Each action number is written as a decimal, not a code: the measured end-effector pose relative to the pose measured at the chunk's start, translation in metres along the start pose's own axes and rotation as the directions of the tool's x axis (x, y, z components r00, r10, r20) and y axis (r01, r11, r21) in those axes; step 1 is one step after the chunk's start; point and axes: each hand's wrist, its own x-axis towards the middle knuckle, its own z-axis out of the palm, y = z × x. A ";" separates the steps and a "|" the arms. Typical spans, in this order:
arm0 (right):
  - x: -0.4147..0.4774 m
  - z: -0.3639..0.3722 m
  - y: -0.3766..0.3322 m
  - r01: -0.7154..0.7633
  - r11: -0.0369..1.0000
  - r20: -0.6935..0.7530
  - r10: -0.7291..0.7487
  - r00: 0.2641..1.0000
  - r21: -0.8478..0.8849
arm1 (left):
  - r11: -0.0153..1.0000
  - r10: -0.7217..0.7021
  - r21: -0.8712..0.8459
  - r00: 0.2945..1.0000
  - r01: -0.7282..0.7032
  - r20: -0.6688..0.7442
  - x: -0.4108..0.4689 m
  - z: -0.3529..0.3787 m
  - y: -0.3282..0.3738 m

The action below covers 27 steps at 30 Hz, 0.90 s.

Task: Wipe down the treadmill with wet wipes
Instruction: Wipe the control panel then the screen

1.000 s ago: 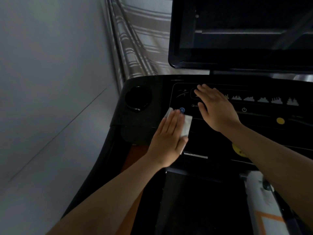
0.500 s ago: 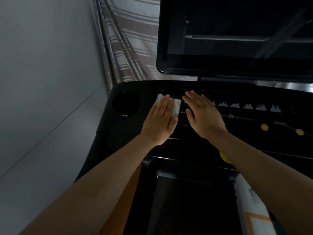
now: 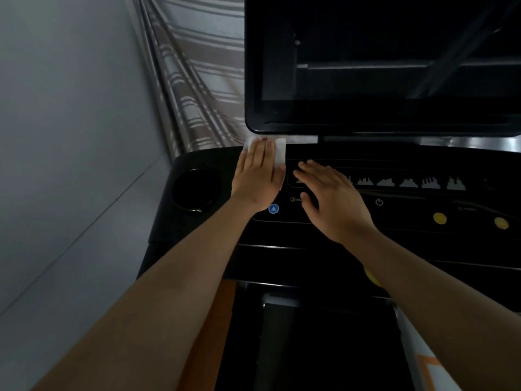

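A white, folded rectangular wet wipe (image 3: pixel 279 155) is lying flat under the straight fingers of the left hand (image 3: pixel 258 176), its edges showing on both sides of them. The hand is pressing it onto the far rim of the glossy black treadmill console (image 3: pixel 394 235), just below the corner of the dark screen (image 3: pixel 366 66). A round cup recess (image 3: pixel 194 190) is sitting left of the grip, and a blue arrow button (image 3: pixel 273 209) is showing just right of the wrist.

Dim in here; wall (image 3: pixel 70 108) and curtain (image 3: pixel 197 80) catch the little pale light. The screen (image 3: pixel 380 80) shows faint reflections (soft, streaky ones), the console (image 3: pixel 423 238) sinks into murk, straight lines bow near the edges.
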 end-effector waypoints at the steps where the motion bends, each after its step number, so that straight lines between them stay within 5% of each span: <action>1: 0.000 0.000 0.000 0.000 1.000 -0.001 0.000 1.000 0.000 | 1.000 -0.005 -0.003 1.000 0.005 0.008 -0.001 0.000 0.001; 15: -0.005 -0.002 -0.005 -0.005 0.998 0.048 0.008 0.999 -0.056 | 0.999 0.034 0.020 0.999 -0.034 -0.014 -0.070 0.014 0.012; 27: -0.003 -0.005 -0.006 -0.044 0.999 0.021 0.044 0.999 -0.007 | 0.997 0.069 0.021 0.998 -0.069 -0.011 -0.021 0.006 0.026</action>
